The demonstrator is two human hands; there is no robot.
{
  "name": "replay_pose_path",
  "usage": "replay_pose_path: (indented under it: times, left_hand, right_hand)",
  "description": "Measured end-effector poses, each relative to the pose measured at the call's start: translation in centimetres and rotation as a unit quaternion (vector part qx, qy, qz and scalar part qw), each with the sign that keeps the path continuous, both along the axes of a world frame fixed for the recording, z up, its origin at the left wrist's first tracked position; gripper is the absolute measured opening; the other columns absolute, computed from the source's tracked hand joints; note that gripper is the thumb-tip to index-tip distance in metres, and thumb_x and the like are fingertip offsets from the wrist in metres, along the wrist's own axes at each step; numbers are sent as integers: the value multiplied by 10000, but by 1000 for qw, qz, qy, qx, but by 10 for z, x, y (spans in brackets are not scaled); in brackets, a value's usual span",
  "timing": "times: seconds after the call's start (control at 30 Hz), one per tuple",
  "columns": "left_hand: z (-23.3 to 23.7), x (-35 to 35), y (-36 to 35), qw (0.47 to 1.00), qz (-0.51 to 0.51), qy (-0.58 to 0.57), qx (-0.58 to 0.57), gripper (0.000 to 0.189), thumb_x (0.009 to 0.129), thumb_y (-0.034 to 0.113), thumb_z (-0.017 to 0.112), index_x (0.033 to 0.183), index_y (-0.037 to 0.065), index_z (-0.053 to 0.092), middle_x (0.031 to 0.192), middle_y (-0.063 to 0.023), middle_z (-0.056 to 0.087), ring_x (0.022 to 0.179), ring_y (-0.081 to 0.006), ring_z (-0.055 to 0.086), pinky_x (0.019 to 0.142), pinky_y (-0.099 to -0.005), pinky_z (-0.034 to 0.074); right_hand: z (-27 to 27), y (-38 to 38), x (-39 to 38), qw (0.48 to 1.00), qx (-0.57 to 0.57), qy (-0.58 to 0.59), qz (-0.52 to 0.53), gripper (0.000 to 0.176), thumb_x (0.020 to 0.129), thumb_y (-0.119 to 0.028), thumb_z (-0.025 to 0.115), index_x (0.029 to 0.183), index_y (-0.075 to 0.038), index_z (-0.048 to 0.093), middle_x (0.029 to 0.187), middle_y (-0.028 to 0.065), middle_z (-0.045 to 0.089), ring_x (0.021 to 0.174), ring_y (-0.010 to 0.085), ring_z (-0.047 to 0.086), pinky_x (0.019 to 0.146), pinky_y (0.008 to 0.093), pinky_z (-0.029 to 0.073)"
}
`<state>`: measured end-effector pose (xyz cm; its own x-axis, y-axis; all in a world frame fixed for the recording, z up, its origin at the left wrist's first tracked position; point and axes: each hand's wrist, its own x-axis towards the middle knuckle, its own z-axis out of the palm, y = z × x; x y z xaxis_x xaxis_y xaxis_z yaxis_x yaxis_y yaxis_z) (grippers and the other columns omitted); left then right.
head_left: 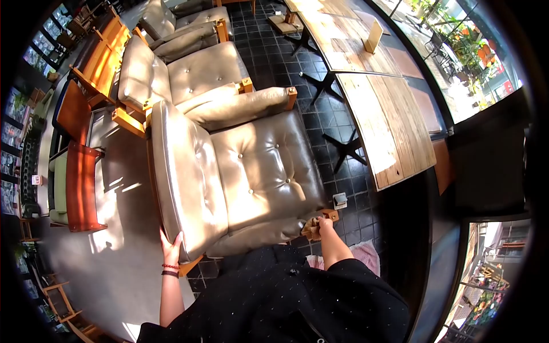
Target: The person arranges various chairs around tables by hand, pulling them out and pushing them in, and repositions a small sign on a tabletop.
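A tufted leather armchair (257,154) with a wooden frame fills the middle of the head view. My left hand (170,248) grips the lower corner of its backrest cushion (186,188), with the thumb on the front and the fingers along the edge. My right hand (325,224) is closed on a crumpled brown cloth (311,228). That cloth lies against the front end of the near armrest (257,237), beside its wooden end block (331,215). Part of the right hand's fingers is hidden by the cloth.
Matching armchairs (206,71) stand in a row beyond. To the right are wooden-topped tables (389,126) on black pedestal legs (346,150). A small grey-white object (339,200) and a checked cloth (367,256) lie on the dark tiled floor (263,57). A red-brown wooden chair (83,186) stands left.
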<state>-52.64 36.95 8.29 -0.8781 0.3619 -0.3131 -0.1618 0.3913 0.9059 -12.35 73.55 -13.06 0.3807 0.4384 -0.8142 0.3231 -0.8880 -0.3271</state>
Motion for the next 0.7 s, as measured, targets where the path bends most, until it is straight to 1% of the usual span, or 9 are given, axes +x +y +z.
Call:
replay_pose_path:
  times: [0.1, 0.2, 0.23, 0.3, 0.33, 0.53, 0.57, 0.63, 0.7]
  left_hand:
    - [-12, -6, -6, 999, -30, 37, 2, 804, 774, 123, 670, 1375, 14, 148, 1306, -155, 387, 1168, -234, 403, 982, -332, 329]
    - [-12, -9, -4, 997, -41, 73, -1, 801, 770, 107, 666, 1374, 10, 150, 1323, -156, 374, 1188, -236, 388, 992, -335, 316]
    - [-12, -9, -5, 996, -42, 72, 5, 803, 767, 112, 669, 1373, 9, 153, 1328, -158, 368, 1194, -238, 381, 994, -337, 314]
    - [-10, -8, -10, 998, -36, 57, -17, 833, 751, 171, 694, 1371, 8, 162, 1332, -177, 356, 1205, -255, 370, 992, -346, 318]
    - [-11, -8, -12, 997, -30, 63, -31, 849, 742, 202, 705, 1370, 9, 167, 1323, -188, 363, 1196, -262, 380, 987, -349, 324]
    - [-12, -6, -22, 989, -38, 84, -112, 943, 691, 417, 716, 1366, 23, 188, 1252, -263, 409, 1133, -344, 439, 940, -392, 374]
    - [-19, -7, -27, 984, -48, 101, -138, 955, 686, 451, 707, 1366, 24, 189, 1246, -274, 409, 1129, -354, 441, 937, -396, 375]
    - [12, -10, -30, 987, -70, -12, -142, 931, 713, 437, 687, 1372, 23, 176, 1262, -259, 404, 1162, -333, 414, 956, -385, 352]
    - [-15, -21, -61, 992, -113, 52, -26, 903, 736, 414, 674, 1379, 32, 168, 1262, -217, 418, 1133, -283, 446, 945, -374, 362]
  right_hand:
    - [22, -2, -7, 998, -12, -52, 25, 361, 699, -239, 745, 882, 48, 622, 963, 172, 601, 800, 259, 532, 711, 430, 433]
    - [35, -1, -9, 999, -21, -35, 23, 443, 702, -260, 746, 937, 85, 597, 985, 177, 601, 837, 272, 547, 712, 413, 437]
    - [25, -1, -6, 998, -6, -43, 37, 369, 725, -220, 724, 928, 66, 610, 869, 150, 622, 773, 243, 588, 661, 380, 463]
    - [-18, -2, 13, 994, -26, -17, 106, 374, 779, -236, 659, 1017, 43, 588, 967, 139, 610, 848, 243, 577, 710, 364, 457]
    - [-27, 6, 18, 990, -60, -22, 126, 392, 820, -358, 579, 1081, -66, 580, 1090, 89, 595, 951, 235, 556, 799, 338, 426]
    - [71, -21, -72, 890, 39, -295, 346, 419, 758, -218, 576, 1106, 5, 504, 1142, 194, 534, 994, 306, 555, 796, 341, 460]
    - [69, -25, -80, 891, 82, -255, 366, 401, 719, -223, 623, 1043, -3, 539, 1050, 186, 565, 957, 296, 572, 779, 344, 463]
    - [70, -37, -105, 882, 163, -171, 408, 367, 640, -233, 718, 917, -19, 609, 867, 169, 627, 882, 276, 606, 744, 350, 471]
    - [63, -51, -135, 854, 300, -106, 412, 268, 659, -200, 706, 792, -15, 565, 771, 146, 613, 730, 267, 600, 676, 365, 468]
